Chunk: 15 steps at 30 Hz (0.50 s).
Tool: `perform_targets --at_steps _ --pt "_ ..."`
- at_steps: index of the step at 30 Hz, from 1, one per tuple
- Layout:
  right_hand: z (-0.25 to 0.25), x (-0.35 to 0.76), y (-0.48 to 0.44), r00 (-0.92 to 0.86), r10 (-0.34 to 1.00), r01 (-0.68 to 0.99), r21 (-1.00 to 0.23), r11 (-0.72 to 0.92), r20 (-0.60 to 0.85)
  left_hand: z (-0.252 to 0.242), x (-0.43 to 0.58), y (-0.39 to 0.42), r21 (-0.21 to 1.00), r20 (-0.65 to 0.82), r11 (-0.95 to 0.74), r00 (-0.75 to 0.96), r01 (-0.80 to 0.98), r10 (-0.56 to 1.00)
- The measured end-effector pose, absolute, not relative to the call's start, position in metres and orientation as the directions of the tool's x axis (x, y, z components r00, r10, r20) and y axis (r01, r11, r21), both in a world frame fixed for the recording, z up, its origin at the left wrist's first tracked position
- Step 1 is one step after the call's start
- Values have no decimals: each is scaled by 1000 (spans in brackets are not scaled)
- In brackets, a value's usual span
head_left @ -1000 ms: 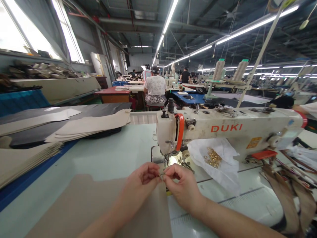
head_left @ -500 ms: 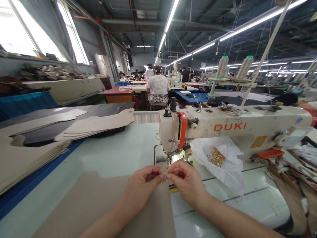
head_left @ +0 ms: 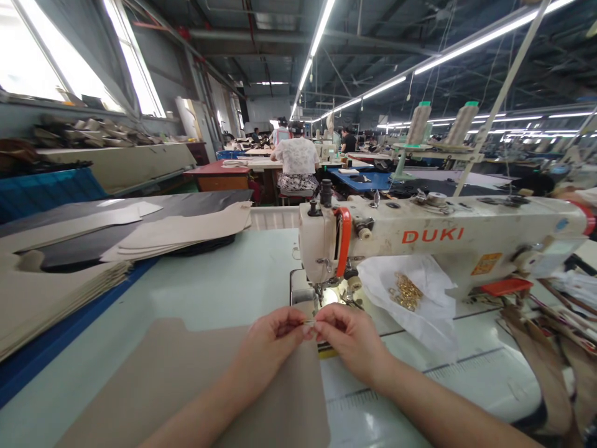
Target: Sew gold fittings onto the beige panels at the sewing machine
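My left hand [head_left: 273,339] and my right hand [head_left: 349,339] meet in front of the needle area, and their fingertips pinch a small thin metal fitting [head_left: 308,322] from both sides. Below my left forearm lies a beige leather panel [head_left: 186,379]. The cream DUKI sewing machine [head_left: 420,236] stands just beyond my right hand, with its presser foot [head_left: 321,292] close to my fingers. Under the machine arm lies a white plastic bag [head_left: 426,317] holding a heap of small gold metal fittings [head_left: 405,292].
Stacks of beige cut panels [head_left: 60,298] and a black sheet [head_left: 186,205] lie on the blue-edged table at the left. Brown straps [head_left: 545,373] hang at the right. A seated co-worker [head_left: 296,158] in a white top works beyond the machine.
My two hands have drawn slightly closer together around the small fitting. The whole view has shifted a little as my head moved.
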State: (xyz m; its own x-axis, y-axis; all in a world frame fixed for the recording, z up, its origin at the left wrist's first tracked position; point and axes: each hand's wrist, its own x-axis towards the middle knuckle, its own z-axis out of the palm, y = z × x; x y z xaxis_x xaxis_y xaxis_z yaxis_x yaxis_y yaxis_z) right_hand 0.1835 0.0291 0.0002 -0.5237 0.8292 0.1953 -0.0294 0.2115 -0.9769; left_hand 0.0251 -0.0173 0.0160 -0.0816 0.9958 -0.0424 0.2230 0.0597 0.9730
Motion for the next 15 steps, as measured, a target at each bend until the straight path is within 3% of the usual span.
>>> perform_targets --at_steps 3,9,15 --pt "0 184 29 -527 827 25 -969 247 197 17 25 -19 946 -7 30 -72 323 997" --pt "2 189 29 -500 798 243 -829 503 338 15 24 -21 910 32 -11 -44 415 999" --pt "4 190 29 -533 768 285 -779 558 356 16 25 -21 860 48 -20 -40 511 998"
